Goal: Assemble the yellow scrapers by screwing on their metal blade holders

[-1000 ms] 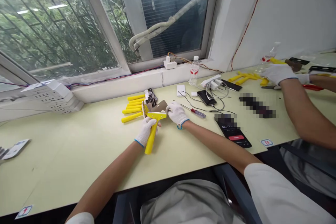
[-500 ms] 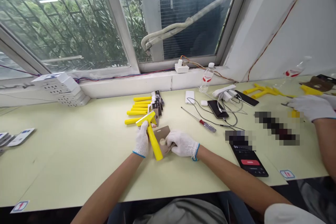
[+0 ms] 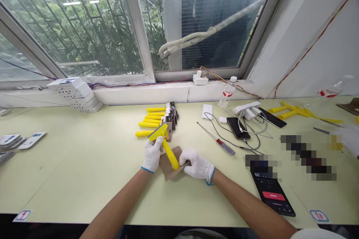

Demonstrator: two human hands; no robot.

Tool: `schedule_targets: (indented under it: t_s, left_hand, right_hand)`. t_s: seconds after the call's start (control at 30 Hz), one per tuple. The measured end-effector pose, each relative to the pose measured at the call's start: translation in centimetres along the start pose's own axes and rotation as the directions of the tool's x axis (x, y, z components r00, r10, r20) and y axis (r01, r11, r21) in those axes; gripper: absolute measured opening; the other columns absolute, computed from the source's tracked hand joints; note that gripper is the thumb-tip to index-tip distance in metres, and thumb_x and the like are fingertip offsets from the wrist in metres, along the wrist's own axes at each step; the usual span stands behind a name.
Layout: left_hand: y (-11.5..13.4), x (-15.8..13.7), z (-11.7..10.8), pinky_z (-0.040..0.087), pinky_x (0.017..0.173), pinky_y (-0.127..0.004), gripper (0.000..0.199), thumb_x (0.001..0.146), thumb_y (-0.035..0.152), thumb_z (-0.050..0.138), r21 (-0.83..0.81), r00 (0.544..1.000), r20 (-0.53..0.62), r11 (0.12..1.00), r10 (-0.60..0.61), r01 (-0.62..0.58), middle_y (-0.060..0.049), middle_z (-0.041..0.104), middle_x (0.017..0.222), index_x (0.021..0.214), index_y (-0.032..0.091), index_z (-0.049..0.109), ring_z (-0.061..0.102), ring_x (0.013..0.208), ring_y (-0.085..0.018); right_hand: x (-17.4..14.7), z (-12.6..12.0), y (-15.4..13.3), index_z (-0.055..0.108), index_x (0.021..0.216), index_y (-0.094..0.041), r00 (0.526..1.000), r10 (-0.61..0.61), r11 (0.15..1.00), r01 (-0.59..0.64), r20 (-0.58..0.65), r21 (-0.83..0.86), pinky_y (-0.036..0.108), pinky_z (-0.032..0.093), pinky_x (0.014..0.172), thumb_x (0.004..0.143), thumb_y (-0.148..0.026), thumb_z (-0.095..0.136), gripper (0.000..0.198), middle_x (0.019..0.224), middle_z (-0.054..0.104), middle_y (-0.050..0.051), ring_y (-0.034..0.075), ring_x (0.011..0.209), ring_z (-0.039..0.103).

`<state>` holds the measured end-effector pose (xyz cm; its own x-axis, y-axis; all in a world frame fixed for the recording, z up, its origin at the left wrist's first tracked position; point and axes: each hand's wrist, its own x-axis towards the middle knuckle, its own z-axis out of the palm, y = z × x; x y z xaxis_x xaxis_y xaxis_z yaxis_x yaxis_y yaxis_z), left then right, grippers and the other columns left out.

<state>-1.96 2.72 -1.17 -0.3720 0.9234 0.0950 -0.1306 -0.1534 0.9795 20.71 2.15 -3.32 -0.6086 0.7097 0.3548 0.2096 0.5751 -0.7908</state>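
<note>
Since a second ago, the yellow scraper with a wide flat head and thick round handle (image 3: 169, 154) has been turned: its handle, then pointed toward the lower left, is now slanted to the lower right. The brown cardboard card (image 3: 167, 171), then seen beyond the head, has been brought behind the handle. The scraper is grasped near its neck by the white-gloved left hand (image 3: 152, 155) — its head projects past the fingers. The card's right edge is pinched by the white-gloved right hand (image 3: 197, 166), most of it lying left of the fingertips.
</note>
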Motion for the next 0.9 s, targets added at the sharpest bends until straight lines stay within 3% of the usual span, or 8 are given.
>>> schedule_targets:
  t_s: [0.1,0.27,0.37,0.47,0.57,0.7,0.8,0.9]
  left_hand:
    - [0.6,0.1,-0.4,0.044,0.054,-0.026,0.037,0.09,0.054,0.077,0.065,0.998,0.026,0.996,0.062,-0.064,-0.005,0.077,0.084,0.093,0.017,0.079,0.05,0.056,-0.011]
    - [0.7,-0.1,-0.5,0.052,0.062,-0.029,0.035,0.091,0.051,0.074,0.125,0.995,0.102,0.992,0.021,-0.033,-0.008,0.079,0.086,0.094,0.017,0.08,0.065,0.068,-0.018]
    - [0.4,-0.2,-0.3,0.06,0.077,-0.035,0.035,0.089,0.049,0.077,0.083,0.985,0.17,0.996,-0.034,0.02,-0.01,0.082,0.097,0.102,0.017,0.08,0.075,0.088,-0.025]
    - [0.0,-0.4,-0.4,0.061,0.091,-0.042,0.038,0.086,0.047,0.081,0.04,0.957,0.274,0.995,-0.095,0.087,-0.011,0.083,0.103,0.108,0.016,0.08,0.078,0.099,-0.03]
    - [-0.2,-0.8,-0.7,0.06,0.097,-0.045,0.038,0.087,0.046,0.083,0.078,0.885,0.426,0.983,-0.186,0.169,-0.01,0.083,0.108,0.11,0.016,0.08,0.077,0.103,-0.031]
    - [0.0,-1.4,-0.7,0.056,0.111,-0.046,0.043,0.089,0.046,0.082,0.11,0.735,0.638,0.972,-0.229,0.207,-0.012,0.074,0.141,0.121,0.019,0.082,0.068,0.132,-0.038]
    - [0.3,-1.7,-0.3,0.054,0.115,-0.049,0.052,0.091,0.053,0.078,0.064,0.692,0.676,0.956,-0.253,0.288,-0.014,0.062,0.159,0.132,0.021,0.079,0.06,0.143,-0.04]
    - [0.6,-1.6,0.1,0.059,0.11,-0.049,0.054,0.089,0.057,0.079,0.044,0.713,0.618,0.92,-0.332,0.39,-0.017,0.066,0.153,0.129,0.022,0.079,0.061,0.143,-0.04]
  right_hand:
    - [-0.2,0.3,0.0,0.069,0.084,-0.018,0.998,0.024,0.999,-0.023,-0.052,0.026,0.026,0.051,0.076,0.068,-0.002,0.062,0.023,0.085,0.072,0.0,0.014,0.078,0.066]
    - [0.0,0.7,0.1,0.064,0.082,-0.018,0.987,0.003,0.999,0.006,-0.159,0.054,0.027,0.051,0.076,0.079,-0.007,0.066,0.011,0.086,0.07,0.002,0.014,0.08,0.065]
    - [0.2,0.7,-0.4,0.061,0.083,-0.019,0.969,-0.145,0.989,0.147,-0.2,-0.006,0.026,0.049,0.074,0.084,-0.008,0.067,0.013,0.084,0.068,0.001,0.013,0.079,0.062]
    - [0.5,0.3,-1.4,0.057,0.086,-0.02,0.886,-0.373,0.924,0.328,-0.277,-0.194,0.027,0.049,0.076,0.089,-0.007,0.068,0.018,0.088,0.07,0.001,0.013,0.081,0.06]
    - [0.8,-0.7,-2.6,0.057,0.093,-0.022,0.782,-0.544,0.819,0.415,-0.306,-0.395,0.03,0.05,0.079,0.09,-0.007,0.069,0.02,0.09,0.072,0.001,0.014,0.083,0.06]
    - [0.7,-2.1,-3.5,0.055,0.091,-0.023,0.72,-0.621,0.745,0.42,-0.309,-0.519,0.032,0.051,0.079,0.092,-0.011,0.068,0.019,0.087,0.073,0.001,0.016,0.082,0.061]
    - [0.2,-2.6,-3.5,0.058,0.087,-0.024,0.77,-0.569,0.75,0.343,-0.289,-0.565,0.033,0.052,0.08,0.095,-0.016,0.066,0.014,0.088,0.074,0.002,0.016,0.082,0.064]
    - [-0.4,-2.5,-3.2,0.06,0.087,-0.024,0.851,-0.448,0.809,0.255,-0.275,-0.53,0.034,0.054,0.082,0.097,-0.018,0.061,0.012,0.092,0.076,0.004,0.016,0.085,0.066]
